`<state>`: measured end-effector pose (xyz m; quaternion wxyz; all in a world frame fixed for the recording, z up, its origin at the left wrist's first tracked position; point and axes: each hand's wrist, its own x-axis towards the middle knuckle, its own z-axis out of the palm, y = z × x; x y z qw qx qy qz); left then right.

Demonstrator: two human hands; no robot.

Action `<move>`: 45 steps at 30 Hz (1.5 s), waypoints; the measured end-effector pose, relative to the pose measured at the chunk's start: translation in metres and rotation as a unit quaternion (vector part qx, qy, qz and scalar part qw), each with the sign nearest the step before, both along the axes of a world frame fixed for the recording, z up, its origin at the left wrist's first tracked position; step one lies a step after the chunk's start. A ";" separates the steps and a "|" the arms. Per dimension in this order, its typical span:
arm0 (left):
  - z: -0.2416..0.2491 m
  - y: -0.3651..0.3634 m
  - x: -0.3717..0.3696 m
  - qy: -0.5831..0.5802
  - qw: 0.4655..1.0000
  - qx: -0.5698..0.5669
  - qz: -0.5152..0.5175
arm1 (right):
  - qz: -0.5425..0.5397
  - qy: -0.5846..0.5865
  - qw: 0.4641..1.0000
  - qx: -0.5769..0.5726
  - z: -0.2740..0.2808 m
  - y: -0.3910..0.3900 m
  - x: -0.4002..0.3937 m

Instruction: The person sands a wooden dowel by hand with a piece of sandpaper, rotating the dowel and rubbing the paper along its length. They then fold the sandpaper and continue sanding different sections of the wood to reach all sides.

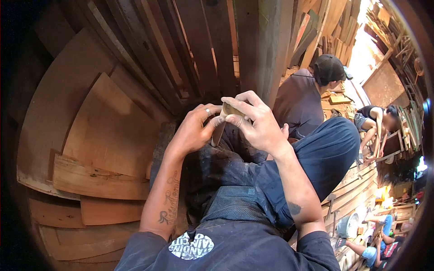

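Observation:
In the middle of the head view, both hands meet over my lap around a small wooden piece (233, 109) with a pale, rounded edge. My right hand (258, 119) pinches it, thumb below and fingers curled over the top. My left hand (199, 124), a ring on one finger, closes its thumb and fingertips at the piece's left side. Below the left thumb, a narrow brown wooden strip (218, 135) points down toward my legs; the fingers hide where it meets the piece. My bent knee (332, 140) rises to the right.
Large curved wooden panels (104, 131) lie stacked at the left. Upright planks (221, 45) stand close ahead. A person in a cap (300, 101) sits just right of my hands. Farther right, another person (377, 122) bends over wood, near a bucket (347, 226) and more people.

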<state>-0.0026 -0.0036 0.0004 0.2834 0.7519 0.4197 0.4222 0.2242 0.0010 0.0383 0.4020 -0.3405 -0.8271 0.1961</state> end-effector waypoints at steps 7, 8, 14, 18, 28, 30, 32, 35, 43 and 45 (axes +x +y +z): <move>-0.004 0.001 0.003 -0.020 1.000 0.024 -0.005 | -0.021 -0.001 1.000 -0.022 -0.007 0.000 0.002; -0.004 0.002 0.003 -0.028 0.999 0.019 -0.008 | -0.036 -0.011 0.999 -0.031 -0.008 0.001 0.005; -0.009 -0.002 0.003 -0.010 0.999 -0.026 -0.016 | 0.012 -0.015 1.000 -0.005 0.003 -0.009 -0.008; 0.003 -0.002 0.008 -0.005 1.000 -0.007 -0.017 | -0.035 -0.036 0.998 -0.025 -0.004 0.000 0.005; -0.010 0.001 0.012 -0.009 1.000 0.013 -0.010 | -0.036 -0.015 0.998 -0.055 -0.001 -0.006 0.005; -0.008 -0.002 0.010 0.010 1.000 -0.010 -0.006 | -0.009 -0.015 1.000 -0.018 0.004 -0.006 -0.002; -0.003 -0.003 0.007 0.006 1.000 -0.007 -0.001 | -0.019 -0.030 0.999 -0.013 0.007 -0.011 -0.006; 0.000 0.001 0.001 -0.013 1.000 0.003 0.007 | -0.035 -0.032 0.998 -0.049 -0.003 -0.007 0.000; -0.008 0.000 0.003 -0.008 1.000 0.014 -0.016 | -0.019 -0.035 0.999 0.004 -0.005 -0.005 -0.005; 0.000 0.001 0.000 0.005 1.000 0.013 -0.006 | -0.041 -0.047 0.998 0.002 -0.010 -0.004 0.000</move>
